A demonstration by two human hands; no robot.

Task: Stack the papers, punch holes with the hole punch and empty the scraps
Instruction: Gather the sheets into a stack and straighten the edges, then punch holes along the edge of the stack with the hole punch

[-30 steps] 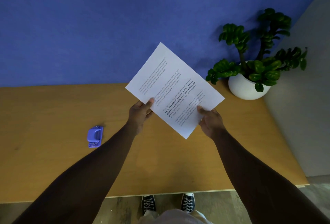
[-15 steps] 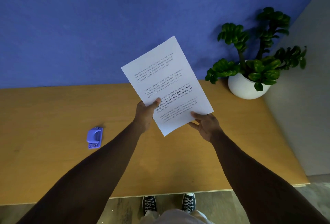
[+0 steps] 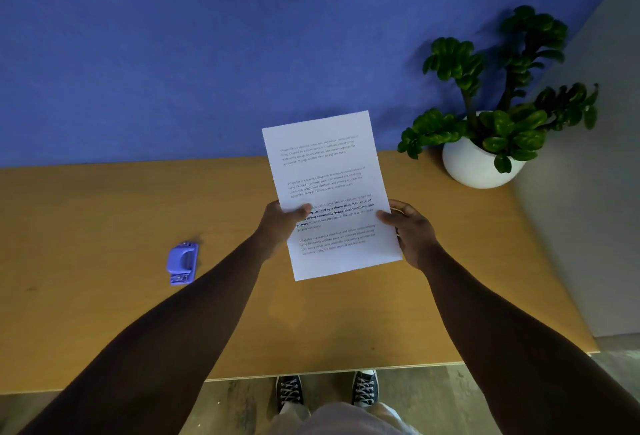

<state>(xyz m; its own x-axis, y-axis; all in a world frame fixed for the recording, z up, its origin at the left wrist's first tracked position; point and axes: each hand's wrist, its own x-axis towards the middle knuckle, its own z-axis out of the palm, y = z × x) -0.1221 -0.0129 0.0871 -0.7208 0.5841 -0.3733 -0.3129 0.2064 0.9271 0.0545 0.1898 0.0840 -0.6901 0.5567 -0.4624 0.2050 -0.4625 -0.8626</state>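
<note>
White printed papers (image 3: pixel 329 178) stand almost upright above the wooden table (image 3: pixel 104 213), their long edges held from both sides. My left hand (image 3: pixel 280 223) grips the left edge with the thumb across the text. My right hand (image 3: pixel 410 230) grips the right edge lower down. I cannot tell how many sheets are in the bundle. A small purple hole punch (image 3: pixel 182 263) lies flat on the table, well to the left of my left forearm and untouched.
A white round pot with a green plant (image 3: pixel 481 164) stands at the table's back right corner. A blue wall (image 3: pixel 207 53) backs the table and a grey wall closes the right side. The table's front edge is near my shoes.
The papers have turned from a diagonal tilt to nearly upright and come lower and to the right. My right hand has shifted from the bottom corner to the right edge.
</note>
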